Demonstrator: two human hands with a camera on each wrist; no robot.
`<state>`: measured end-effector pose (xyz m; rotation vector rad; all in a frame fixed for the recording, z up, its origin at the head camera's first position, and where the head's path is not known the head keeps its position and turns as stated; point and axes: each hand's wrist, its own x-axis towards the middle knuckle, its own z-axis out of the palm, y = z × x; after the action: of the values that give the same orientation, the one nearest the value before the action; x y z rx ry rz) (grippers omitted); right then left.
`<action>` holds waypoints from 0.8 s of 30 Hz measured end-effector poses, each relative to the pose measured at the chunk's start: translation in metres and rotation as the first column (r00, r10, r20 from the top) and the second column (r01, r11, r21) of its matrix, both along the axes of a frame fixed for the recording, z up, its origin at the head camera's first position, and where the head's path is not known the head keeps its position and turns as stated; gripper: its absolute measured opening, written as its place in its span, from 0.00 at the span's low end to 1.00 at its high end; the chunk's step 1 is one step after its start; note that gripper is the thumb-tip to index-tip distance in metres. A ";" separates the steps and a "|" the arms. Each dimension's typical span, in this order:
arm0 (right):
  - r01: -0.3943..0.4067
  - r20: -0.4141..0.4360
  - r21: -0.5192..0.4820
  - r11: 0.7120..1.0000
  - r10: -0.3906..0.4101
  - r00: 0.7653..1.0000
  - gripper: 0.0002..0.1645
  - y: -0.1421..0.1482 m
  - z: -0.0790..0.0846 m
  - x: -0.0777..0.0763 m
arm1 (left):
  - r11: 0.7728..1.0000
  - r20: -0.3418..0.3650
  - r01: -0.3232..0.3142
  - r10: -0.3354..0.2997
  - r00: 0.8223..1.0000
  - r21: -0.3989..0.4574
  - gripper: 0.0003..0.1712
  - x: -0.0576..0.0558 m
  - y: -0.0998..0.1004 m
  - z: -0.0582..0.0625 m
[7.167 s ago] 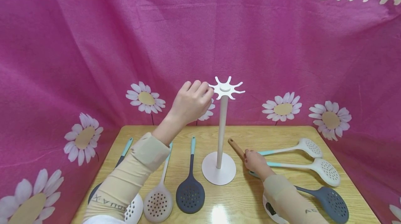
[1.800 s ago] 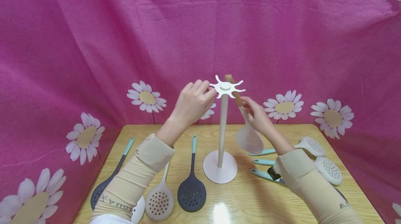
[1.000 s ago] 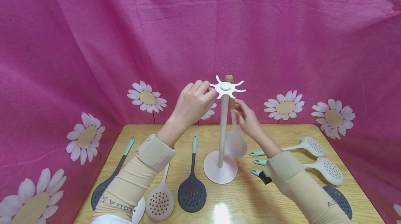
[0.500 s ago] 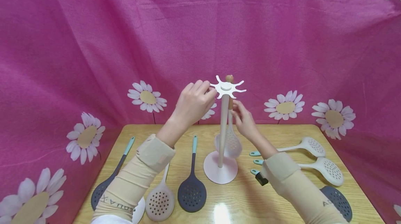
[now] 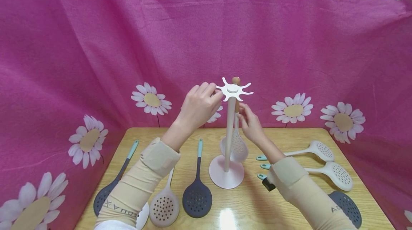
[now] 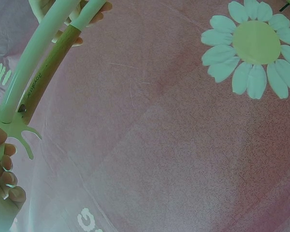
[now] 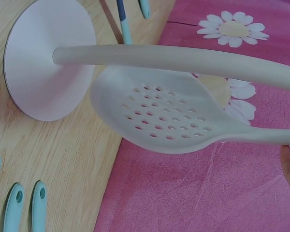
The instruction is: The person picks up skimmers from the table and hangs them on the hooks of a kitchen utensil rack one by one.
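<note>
A white utensil stand (image 5: 229, 137) with a hooked top ring (image 5: 232, 89) rises from a round base on the table. My left hand (image 5: 199, 105) pinches one of its hooks, as the left wrist view shows at its lower left. Behind the pole a pale skimmer (image 7: 164, 113) hangs head down, its wooden handle (image 6: 48, 72) reaching up to the ring. The handle's rounded end pokes above the ring in the head view. My right hand (image 5: 251, 126) holds the skimmer's shaft just below the wood, between thumb and fingers.
Left of the stand lie a dark skimmer (image 5: 197, 201), a beige one (image 5: 164, 208), another dark one (image 5: 103, 198) and a white one partly under my sleeve. On the right lie two white skimmers (image 5: 338, 176) (image 5: 322, 150) and a dark one (image 5: 347, 206). A pink daisy curtain (image 5: 273, 44) surrounds the table.
My right hand lifted the wooden-handled skimmer off the table's right side and brought it left, behind the pole. In the last half second nearly nothing moved. My left hand stayed on the stand.
</note>
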<state>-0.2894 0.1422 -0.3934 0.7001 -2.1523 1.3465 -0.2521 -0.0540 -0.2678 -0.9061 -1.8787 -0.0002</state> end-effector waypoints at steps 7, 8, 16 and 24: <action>-0.006 0.028 0.023 1.000 0.005 1.000 0.18 0.002 0.002 0.002 | 1.000 0.006 0.001 -0.001 1.000 -0.001 0.03 0.000 0.000 -0.001; -0.005 0.033 0.030 1.000 0.004 0.999 0.19 0.002 0.003 0.002 | 1.000 0.006 0.000 0.000 1.000 -0.001 0.03 0.000 0.000 -0.001; -0.010 0.042 0.035 0.999 0.009 0.999 0.21 0.004 0.003 0.002 | 1.000 0.001 -0.009 0.009 1.000 -0.008 0.03 0.000 0.000 0.000; 0.014 -0.019 0.023 1.000 -0.014 1.000 0.25 0.010 0.003 0.006 | 1.000 -0.001 -0.007 0.007 1.000 -0.007 0.03 -0.001 0.000 -0.001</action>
<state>-0.2829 0.1519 -0.3902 0.7023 -2.1573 1.3052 -0.2526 -0.0535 -0.2686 -0.9043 -1.8825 0.0114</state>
